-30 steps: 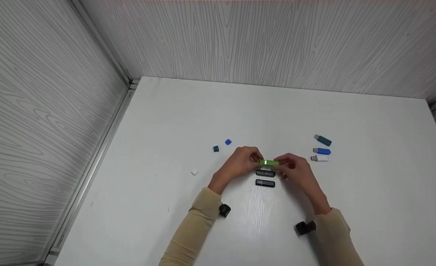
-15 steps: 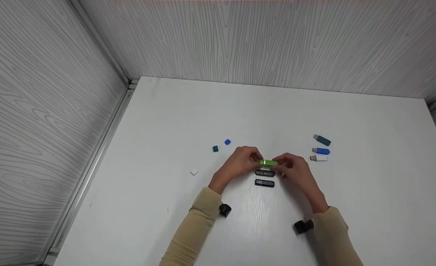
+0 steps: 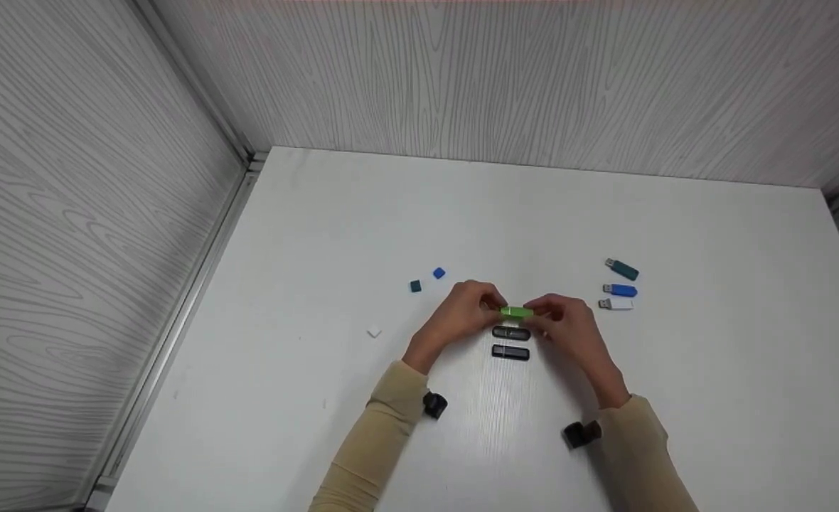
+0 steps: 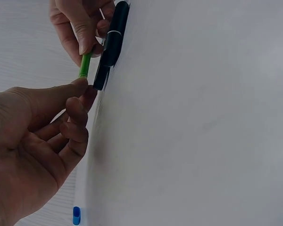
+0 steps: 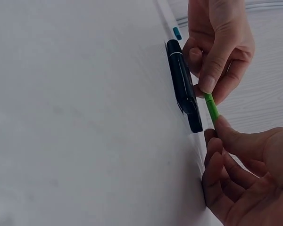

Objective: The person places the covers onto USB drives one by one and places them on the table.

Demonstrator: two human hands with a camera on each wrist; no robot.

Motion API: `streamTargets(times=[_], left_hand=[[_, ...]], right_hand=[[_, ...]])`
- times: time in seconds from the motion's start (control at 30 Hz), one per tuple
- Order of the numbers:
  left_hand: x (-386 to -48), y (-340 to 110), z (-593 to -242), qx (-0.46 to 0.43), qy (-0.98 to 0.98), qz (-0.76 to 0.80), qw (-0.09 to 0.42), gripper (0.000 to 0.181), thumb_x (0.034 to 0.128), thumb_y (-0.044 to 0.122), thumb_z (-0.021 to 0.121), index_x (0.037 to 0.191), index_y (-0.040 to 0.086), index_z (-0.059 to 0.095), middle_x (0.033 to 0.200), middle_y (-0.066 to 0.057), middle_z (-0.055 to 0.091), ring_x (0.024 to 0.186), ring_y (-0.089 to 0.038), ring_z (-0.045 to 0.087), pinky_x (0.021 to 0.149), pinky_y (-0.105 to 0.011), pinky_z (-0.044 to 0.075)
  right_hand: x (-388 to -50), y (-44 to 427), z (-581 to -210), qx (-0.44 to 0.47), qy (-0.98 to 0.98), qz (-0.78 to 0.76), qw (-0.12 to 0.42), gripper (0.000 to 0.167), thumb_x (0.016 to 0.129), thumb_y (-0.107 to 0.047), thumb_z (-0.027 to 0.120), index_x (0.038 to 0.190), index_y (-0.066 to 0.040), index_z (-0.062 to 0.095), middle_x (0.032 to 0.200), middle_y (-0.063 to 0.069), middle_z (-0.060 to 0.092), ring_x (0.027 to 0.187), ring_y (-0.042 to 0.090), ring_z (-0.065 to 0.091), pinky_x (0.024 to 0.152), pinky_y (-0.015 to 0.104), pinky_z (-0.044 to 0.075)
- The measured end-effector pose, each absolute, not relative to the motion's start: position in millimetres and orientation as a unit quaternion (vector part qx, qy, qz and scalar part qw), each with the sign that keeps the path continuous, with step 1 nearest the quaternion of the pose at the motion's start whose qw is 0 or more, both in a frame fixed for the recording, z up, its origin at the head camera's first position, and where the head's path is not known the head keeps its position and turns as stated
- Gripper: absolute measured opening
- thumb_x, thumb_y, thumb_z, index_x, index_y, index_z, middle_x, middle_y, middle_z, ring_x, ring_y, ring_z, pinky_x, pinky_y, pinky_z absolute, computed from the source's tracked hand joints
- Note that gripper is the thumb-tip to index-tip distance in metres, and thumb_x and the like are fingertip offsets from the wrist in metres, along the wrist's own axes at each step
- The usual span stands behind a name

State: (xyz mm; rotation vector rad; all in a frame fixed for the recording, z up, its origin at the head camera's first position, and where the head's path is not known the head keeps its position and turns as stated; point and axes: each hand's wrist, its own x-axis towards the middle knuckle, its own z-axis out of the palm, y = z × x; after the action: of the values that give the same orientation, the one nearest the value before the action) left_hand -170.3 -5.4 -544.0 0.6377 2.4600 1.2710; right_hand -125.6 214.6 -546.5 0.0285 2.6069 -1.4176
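A green USB stick (image 3: pixel 517 311) is held level between both hands, just beyond two black USB sticks. My left hand (image 3: pixel 460 311) pinches its left end, where the cap sits, between thumb and fingertips. The other end is pinched by my right hand (image 3: pixel 569 323). Only a thin line shows between cap and body. In the left wrist view, just a short green middle part shows between the two hands' fingertips. The nearer black USB stick (image 3: pixel 510 353) and the rounded black USB stick (image 3: pixel 511 333) lie parallel on the white table, both with caps on.
Uncapped teal (image 3: pixel 623 269), blue (image 3: pixel 620 290) and white USB sticks (image 3: pixel 617 304) lie at right, plugs pointing left. Loose on the left are a blue cap (image 3: pixel 439 273), a teal cap (image 3: pixel 415 286) and a white cap (image 3: pixel 374 331). Grey wood-grain panels (image 3: pixel 462 78) border the table.
The silvery gap between the green cap and body has narrowed to a thin line. My right hand has shifted slightly left; the things on the table stay put.
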Motion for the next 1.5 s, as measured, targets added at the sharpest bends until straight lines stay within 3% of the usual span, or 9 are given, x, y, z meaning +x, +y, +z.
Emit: streamTargets(times=[0.47,1.0,1.5], left_hand=[[-170.8,-5.6,-543.3,0.226,0.851,0.451,0.15,0.016,0.0956,0.008,0.075,0.111,0.005,0.08,0.109,-0.008,0.08,0.096,-0.011,0.067,0.09,-0.027,0.055],[-168.1,-6.1,-537.1,0.204,0.878,0.404,0.155,0.018,0.0989,0.014,0.073,0.115,0.009,0.078,0.109,-0.005,0.079,0.098,-0.013,0.069,0.094,-0.031,0.056],[-165.3,-2.5,-538.3,0.203,0.911,0.335,0.132,0.017,0.0992,0.016,0.073,0.115,0.012,0.077,0.105,-0.002,0.075,0.092,-0.011,0.064,0.085,-0.027,0.054]], right_hand=[[-126.1,213.5,-547.0,0.012,0.875,-0.477,0.082,0.022,0.097,-0.016,0.077,0.116,-0.007,0.079,0.099,0.012,0.076,0.078,0.02,0.059,0.064,0.022,0.049],[-127.7,215.3,-543.3,0.014,0.881,-0.458,0.117,0.027,0.099,-0.02,0.074,0.123,-0.007,0.075,0.108,0.014,0.077,0.084,0.021,0.062,0.069,0.024,0.053],[-126.4,214.7,-544.2,0.001,0.894,-0.436,0.106,0.028,0.1,-0.019,0.073,0.124,-0.004,0.074,0.111,0.016,0.075,0.09,0.022,0.06,0.073,0.024,0.049]])
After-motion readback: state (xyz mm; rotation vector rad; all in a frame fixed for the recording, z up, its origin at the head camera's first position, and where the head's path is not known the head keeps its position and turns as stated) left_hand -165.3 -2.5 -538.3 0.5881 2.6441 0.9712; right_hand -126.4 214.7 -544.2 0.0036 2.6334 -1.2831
